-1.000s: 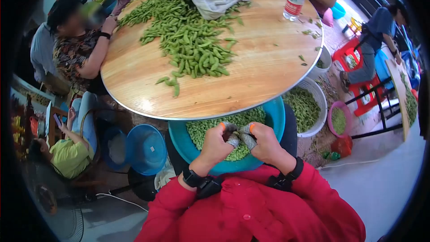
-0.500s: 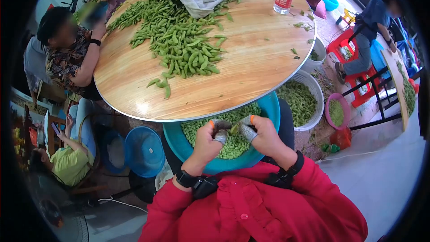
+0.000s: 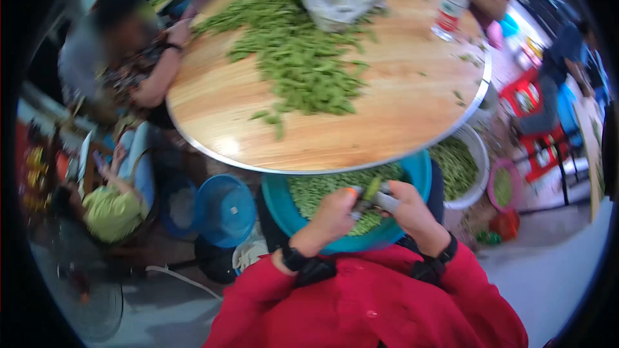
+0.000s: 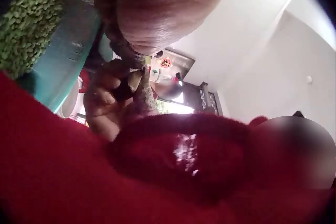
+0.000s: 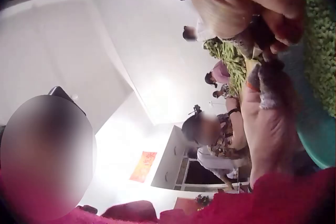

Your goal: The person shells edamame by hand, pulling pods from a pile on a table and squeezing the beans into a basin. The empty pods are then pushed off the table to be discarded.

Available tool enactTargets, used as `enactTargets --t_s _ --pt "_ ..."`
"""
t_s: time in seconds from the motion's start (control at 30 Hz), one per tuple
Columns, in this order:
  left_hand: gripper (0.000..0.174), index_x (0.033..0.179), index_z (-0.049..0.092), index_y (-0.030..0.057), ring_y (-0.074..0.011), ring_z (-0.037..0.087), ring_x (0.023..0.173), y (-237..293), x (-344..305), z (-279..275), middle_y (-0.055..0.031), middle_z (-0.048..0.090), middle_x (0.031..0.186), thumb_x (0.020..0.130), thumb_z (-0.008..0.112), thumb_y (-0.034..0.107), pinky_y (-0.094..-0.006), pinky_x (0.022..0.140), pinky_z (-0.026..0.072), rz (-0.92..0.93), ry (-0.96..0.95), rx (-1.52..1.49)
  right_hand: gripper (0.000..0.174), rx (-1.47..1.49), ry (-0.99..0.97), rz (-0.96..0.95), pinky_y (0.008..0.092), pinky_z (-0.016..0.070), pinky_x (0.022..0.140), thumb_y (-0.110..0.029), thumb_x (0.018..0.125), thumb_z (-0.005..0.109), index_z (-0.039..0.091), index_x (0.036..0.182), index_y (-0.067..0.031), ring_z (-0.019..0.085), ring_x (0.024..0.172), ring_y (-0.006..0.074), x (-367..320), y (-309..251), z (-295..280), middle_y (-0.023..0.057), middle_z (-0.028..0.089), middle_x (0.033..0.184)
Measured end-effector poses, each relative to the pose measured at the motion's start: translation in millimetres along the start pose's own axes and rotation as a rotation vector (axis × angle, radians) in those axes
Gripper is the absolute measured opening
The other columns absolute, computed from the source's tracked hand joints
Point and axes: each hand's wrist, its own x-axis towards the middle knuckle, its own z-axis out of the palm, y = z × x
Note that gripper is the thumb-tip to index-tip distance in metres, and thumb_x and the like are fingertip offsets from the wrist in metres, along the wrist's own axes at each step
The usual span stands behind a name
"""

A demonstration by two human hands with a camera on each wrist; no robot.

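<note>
Head view: pod raised between both hands, over the basin

Head view is blurred. The camera has swung a little, so the table [image 3: 412,109] and teal basin [image 3: 277,209] sit further right in frame than half a second ago. The left hand [image 3: 329,216] and right hand [image 3: 412,209] are close together just under the table's near edge. Both pinch one pod [image 3: 372,188] with taped fingertips. The pod stands up green between them, directly above the basin.

Half a second ago only a sliver of it showed between the thumbs. A second ago none showed, and the hands were pressed knuckle to knuckle. My reading: the pod is mid-split, held over the catch.

The basin holds a deep layer of beans [image 3: 316,193]. Wrist views are too close to add more than curled fingers beside the basin wall.

The pile [image 3: 303,64] of pods lies on the far side of the table, well apart from the hands. A white tub [image 3: 465,202] stands right of the basin, with green in it too.
</note>
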Motion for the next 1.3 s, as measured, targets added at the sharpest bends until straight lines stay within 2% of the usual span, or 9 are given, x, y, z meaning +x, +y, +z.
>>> enactTargets --t_s 0.07,0.23,0.43,0.57,0.6,0.73,0.83,1.13,1.3 --pt "0.014 0.083 0.053 0.0010 -0.0348 0.053 0.065 -0.5 0.5 1.0 -0.0178 0.052 0.068 0.070 0.056 0.005 -0.0386 0.058 0.0441 0.073 0.036 0.124 0.011 0.042 -0.006 0.017 0.0200 0.0328 0.049 -0.013 0.079 0.051 0.055 0.074 -0.0043 0.042 0.056 0.0051 2.7 1.8 -0.6 -0.0023 0.049 0.063" --pt "0.017 0.079 0.051 0.0012 -0.0313 0.053 0.066 2.9 -3.8 -2.4 -0.0135 0.052 0.069 0.063 0.056 0.004 -0.0394 0.057 0.0440 0.143 0.132 0.145 0.007 0.017 0.037 0.026 0.0188 0.0337 0.048 -0.006 0.078 0.049 0.056 0.076 -0.0036 0.044 0.054 0.0057 2.1 -2.8 8.7 -0.0007 0.052 0.065" --pt "0.011 0.074 0.049 0.0009 -0.0289 0.053 0.071 5.3 -3.8 -12.0 -0.0124 0.051 0.069 0.065 0.054 0.006 -0.0372 0.059 0.0440 0.162 0.124 0.176 0.006 0.189 0.030 0.075 0.0191 0.0349 0.049 -0.006 0.079 0.051 0.055 0.079 -0.0017 0.046 0.055 0.0069 -2.5 -11.1 11.3 0.0001 0.052 0.066" --pt "0.009 0.072 0.048 0.0015 -0.0280 0.052 0.068 3.0 -4.5 -9.2 -0.0123 0.050 0.069 0.067 0.053 0.008 -0.0370 0.059 0.0436 0.216 0.155 0.217 0.006 0.095 0.015 0.019 0.0192 0.0351 0.049 -0.008 0.079 0.053 0.054 0.077 -0.0021 0.045 0.054 0.0069 4.3 -0.2 7.6 0.0001 0.052 0.066" --pt "0.009 0.071 0.048 0.0017 -0.0279 0.052 0.067 3.6 -5.0 -9.7 -0.0124 0.050 0.068 0.067 0.053 0.009 -0.0369 0.058 0.0436 0.224 0.167 0.225 0.015 0.072 -0.005 -0.013 0.0195 0.0361 0.047 -0.017 0.077 0.060 0.055 0.079 -0.0030 0.047 0.053 0.0083 5.9 3.3 6.1 0.0011 0.053 0.067" --pt "0.009 0.070 0.047 0.0036 -0.0279 0.052 0.061 5.3 -4.3 -10.6 -0.0120 0.048 0.062 0.067 0.052 0.010 -0.0371 0.054 0.0438 0.190 0.157 0.250 0.012 0.108 -0.017 -0.021 0.0193 0.0349 0.048 -0.015 0.079 0.055 0.055 0.078 -0.0031 0.046 0.056 0.0075 3.1 -3.8 15.1 0.0002 0.052 0.068" --pt "0.010 0.065 0.045 0.0053 -0.0275 0.050 0.055 7.5 -6.8 -16.4 -0.0107 0.046 0.058 0.067 0.053 0.012 -0.0375 0.046 0.0417 0.305 0.267 0.279 0.014 0.092 -0.055 0.008 0.0195 0.0325 0.051 -0.015 0.081 0.049 0.055 0.075 -0.0045 0.042 0.059 0.0055 -2.3 -10.7 12.1 -0.0023 0.049 0.067" --pt "0.016 0.068 0.051 0.0007 -0.0305 0.052 0.061 14.4 -4.8 -27.4 -0.0142 0.050 0.064 0.055 0.059 0.003 -0.0381 0.050 0.0431 0.287 0.152 0.296 0.009 -0.115 -0.055 -0.007 0.0203 0.0308 0.051 -0.008 0.082 0.049 0.055 0.078 -0.0027 0.037 0.060 0.0035 -5.1 -15.6 9.8 -0.0057 0.046 0.065" --pt "0.017 0.070 0.052 0.0004 -0.0301 0.051 0.060 21.0 -3.5 -31.5 -0.0138 0.049 0.064 0.054 0.058 0.003 -0.0382 0.050 0.0426 0.298 0.158 0.304 0.015 -0.077 -0.073 -0.019 0.0189 0.0360 0.054 -0.018 0.083 0.053 0.055 0.078 -0.0048 0.043 0.059 0.0041 -7.4 -17.9 8.1 -0.0044 0.051 0.067"
